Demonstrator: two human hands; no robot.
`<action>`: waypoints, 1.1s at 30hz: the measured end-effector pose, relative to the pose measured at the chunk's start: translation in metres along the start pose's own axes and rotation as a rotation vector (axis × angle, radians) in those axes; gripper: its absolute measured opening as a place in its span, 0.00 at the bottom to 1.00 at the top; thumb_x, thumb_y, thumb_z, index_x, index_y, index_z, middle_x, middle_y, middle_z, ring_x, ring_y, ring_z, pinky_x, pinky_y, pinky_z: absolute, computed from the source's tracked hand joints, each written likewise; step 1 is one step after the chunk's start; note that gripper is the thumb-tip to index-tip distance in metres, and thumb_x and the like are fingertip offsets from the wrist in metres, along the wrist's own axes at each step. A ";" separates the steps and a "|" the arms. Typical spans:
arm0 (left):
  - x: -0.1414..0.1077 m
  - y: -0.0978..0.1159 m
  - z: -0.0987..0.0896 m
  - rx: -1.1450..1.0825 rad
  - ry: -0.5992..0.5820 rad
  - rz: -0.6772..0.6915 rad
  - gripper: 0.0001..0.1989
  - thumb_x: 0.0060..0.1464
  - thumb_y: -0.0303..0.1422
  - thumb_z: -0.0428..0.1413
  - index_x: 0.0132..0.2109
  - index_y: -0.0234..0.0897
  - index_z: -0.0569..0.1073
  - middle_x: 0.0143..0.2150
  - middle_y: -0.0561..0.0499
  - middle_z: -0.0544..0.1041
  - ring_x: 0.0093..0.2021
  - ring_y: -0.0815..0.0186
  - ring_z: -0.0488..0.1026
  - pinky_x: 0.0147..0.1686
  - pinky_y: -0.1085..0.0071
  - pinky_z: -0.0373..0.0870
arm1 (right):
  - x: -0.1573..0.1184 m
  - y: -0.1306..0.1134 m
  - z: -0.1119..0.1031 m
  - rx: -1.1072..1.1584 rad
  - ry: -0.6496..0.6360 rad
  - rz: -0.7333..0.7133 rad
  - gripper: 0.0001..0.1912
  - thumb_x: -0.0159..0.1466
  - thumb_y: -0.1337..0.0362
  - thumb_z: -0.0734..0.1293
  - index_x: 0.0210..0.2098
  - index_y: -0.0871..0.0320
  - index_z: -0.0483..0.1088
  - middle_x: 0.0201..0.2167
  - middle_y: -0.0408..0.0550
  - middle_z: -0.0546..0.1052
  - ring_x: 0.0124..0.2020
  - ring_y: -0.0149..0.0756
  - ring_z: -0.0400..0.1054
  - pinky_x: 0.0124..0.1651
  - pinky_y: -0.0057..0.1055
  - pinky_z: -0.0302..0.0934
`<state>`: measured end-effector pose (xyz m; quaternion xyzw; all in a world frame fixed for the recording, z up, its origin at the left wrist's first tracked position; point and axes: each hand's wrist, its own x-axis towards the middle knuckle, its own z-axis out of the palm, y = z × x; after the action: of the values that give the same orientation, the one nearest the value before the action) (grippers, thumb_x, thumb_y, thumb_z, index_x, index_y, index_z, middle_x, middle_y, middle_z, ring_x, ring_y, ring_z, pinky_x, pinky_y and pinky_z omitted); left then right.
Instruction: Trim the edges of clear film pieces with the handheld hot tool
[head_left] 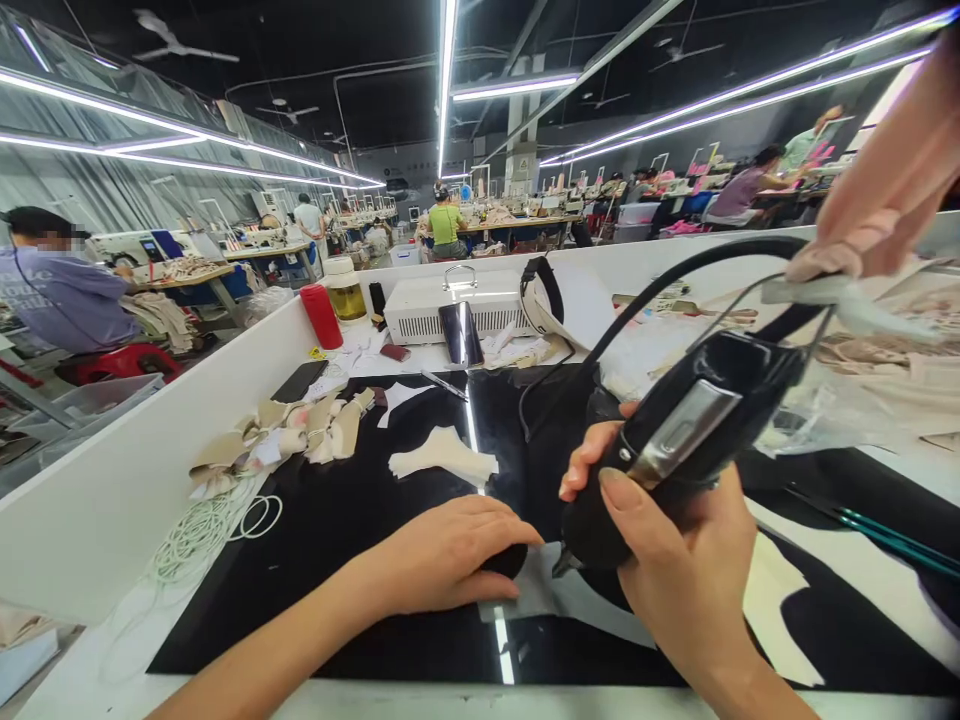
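Observation:
My right hand [686,560] is wrapped round a black corded hand tool [686,420] with a metal plate on its side. The tool's small pointed tip is at or just above a thin grey fabric piece [600,605] on the glossy black board [360,560]. My left hand [457,555] lies on the board, thumb and index finger apart and touching the fabric's left end. A dark patch shows between them; I cannot tell if it is an object or the board. A cream cut piece [442,455] lies beyond my left hand.
Fabric scraps [300,435] and pale green cord [199,540] lie at the left. A white box [435,305], phone [460,333] and red container [321,316] stand behind. A black cable [652,290] arches from the tool. Cream pieces [780,610] and tweezers [892,540] lie right.

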<state>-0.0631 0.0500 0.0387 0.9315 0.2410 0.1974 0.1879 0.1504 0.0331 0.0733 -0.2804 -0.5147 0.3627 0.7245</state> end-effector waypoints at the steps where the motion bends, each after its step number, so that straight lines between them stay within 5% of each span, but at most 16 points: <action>1: 0.002 -0.001 -0.001 -0.022 -0.020 0.012 0.25 0.67 0.36 0.68 0.66 0.37 0.72 0.60 0.42 0.81 0.65 0.55 0.76 0.67 0.60 0.72 | 0.000 0.000 0.002 0.001 0.012 0.007 0.12 0.66 0.61 0.78 0.47 0.48 0.75 0.38 0.40 0.80 0.30 0.34 0.75 0.35 0.33 0.75; 19: 0.004 -0.007 -0.002 -0.116 -0.109 -0.033 0.34 0.61 0.49 0.70 0.67 0.40 0.71 0.61 0.41 0.81 0.63 0.52 0.79 0.74 0.52 0.61 | 0.002 0.008 0.023 0.004 0.028 -0.028 0.12 0.64 0.68 0.75 0.44 0.49 0.73 0.35 0.38 0.80 0.29 0.32 0.74 0.35 0.30 0.74; 33: 0.002 -0.010 0.001 -0.119 -0.087 -0.021 0.40 0.55 0.51 0.73 0.67 0.39 0.71 0.62 0.42 0.81 0.65 0.52 0.78 0.75 0.54 0.59 | -0.002 0.017 0.014 -0.048 -0.040 -0.051 0.13 0.69 0.67 0.75 0.50 0.47 0.73 0.39 0.39 0.81 0.33 0.33 0.78 0.41 0.31 0.78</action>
<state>-0.0648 0.0586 0.0344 0.9238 0.2302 0.1686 0.2554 0.1324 0.0419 0.0636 -0.2770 -0.5445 0.3373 0.7162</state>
